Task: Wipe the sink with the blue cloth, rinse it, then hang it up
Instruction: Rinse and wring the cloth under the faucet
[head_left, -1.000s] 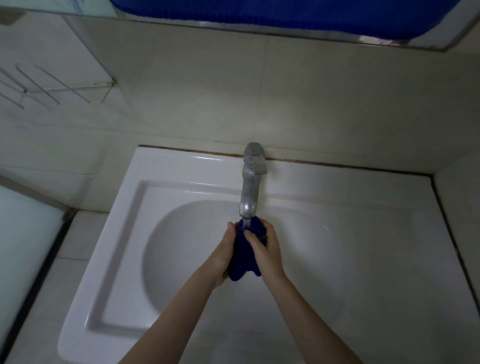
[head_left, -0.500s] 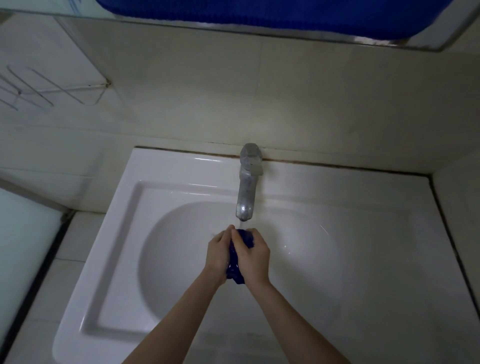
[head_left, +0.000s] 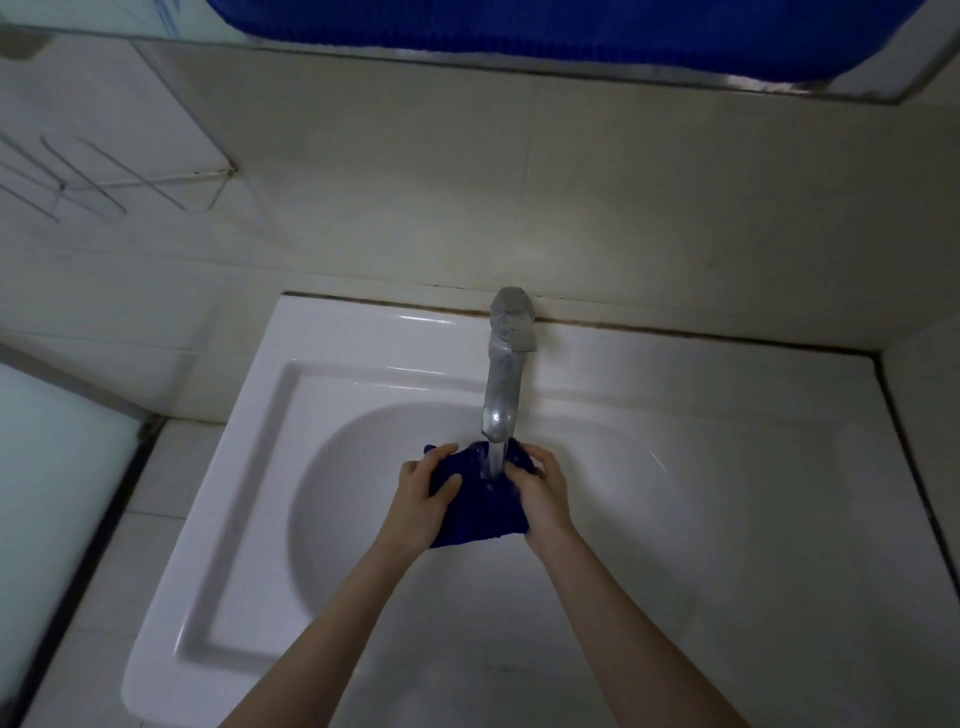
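The dark blue cloth (head_left: 480, 506) hangs spread between my two hands over the basin of the white sink (head_left: 270, 467). My left hand (head_left: 423, 493) grips its left edge, thumb on top. My right hand (head_left: 540, 488) grips its right edge. A thin stream of water runs from the metal tap (head_left: 504, 374) onto the top of the cloth, between my hands. The lower part of the cloth droops toward the basin.
A wire rack (head_left: 98, 182) is fixed to the tiled wall at the upper left. A mirror edge at the top reflects something blue (head_left: 519, 31). A tiled ledge (head_left: 924, 467) borders the sink on the right. A pale surface (head_left: 47, 467) lies at the left.
The cloth was bunched tight between my hands under the spout; now my hands have moved apart and the cloth is spread open under the water.
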